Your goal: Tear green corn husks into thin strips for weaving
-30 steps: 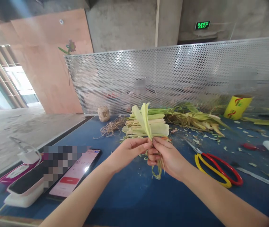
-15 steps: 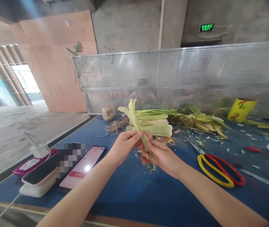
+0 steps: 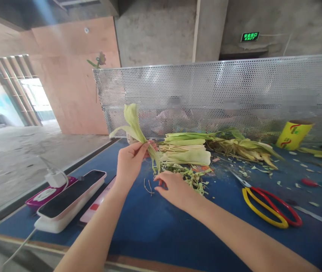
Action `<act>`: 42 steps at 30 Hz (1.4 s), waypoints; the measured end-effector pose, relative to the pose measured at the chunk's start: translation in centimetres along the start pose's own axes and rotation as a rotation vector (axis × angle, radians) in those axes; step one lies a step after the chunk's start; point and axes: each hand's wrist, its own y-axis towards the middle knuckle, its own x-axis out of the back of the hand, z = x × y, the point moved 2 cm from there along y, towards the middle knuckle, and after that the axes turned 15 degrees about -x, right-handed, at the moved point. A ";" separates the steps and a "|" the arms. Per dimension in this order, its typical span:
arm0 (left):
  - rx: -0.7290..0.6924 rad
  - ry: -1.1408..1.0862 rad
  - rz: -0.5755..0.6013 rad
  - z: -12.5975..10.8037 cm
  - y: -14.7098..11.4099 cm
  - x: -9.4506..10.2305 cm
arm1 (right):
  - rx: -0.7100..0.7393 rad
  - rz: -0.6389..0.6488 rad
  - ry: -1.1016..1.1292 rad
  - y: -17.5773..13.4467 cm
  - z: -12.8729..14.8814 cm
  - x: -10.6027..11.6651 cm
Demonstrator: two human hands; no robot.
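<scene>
Ideally, with the left hand's fingers clamped on the husks, left of the husk pile, and the right hand's thumb and forefinger parted near the lower ends, a gentle, firm pinch prevents tearing.

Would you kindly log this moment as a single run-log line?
left hand: grips pale green leaves | right hand: thumb and forefinger apart, near green scraps | scissors: on blue table, to the right
</scene>
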 end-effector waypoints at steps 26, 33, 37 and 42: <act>0.085 -0.003 0.350 0.8 -1.3 -0.6 | -0.137 0.190 0.487 -1.9 -5.8 9.3; 0.169 -0.159 0.568 0.4 -2.4 -2.9 | -0.133 0.150 0.701 -2.4 -5.8 7.4; 0.196 -0.190 0.587 0.7 -3.0 -3.9 | -0.178 0.188 0.969 -2.5 -5.9 5.9; 0.203 -0.215 0.576 0.7 -3.2 -4.2 | -0.446 0.215 1.022 -2.6 -6.6 5.2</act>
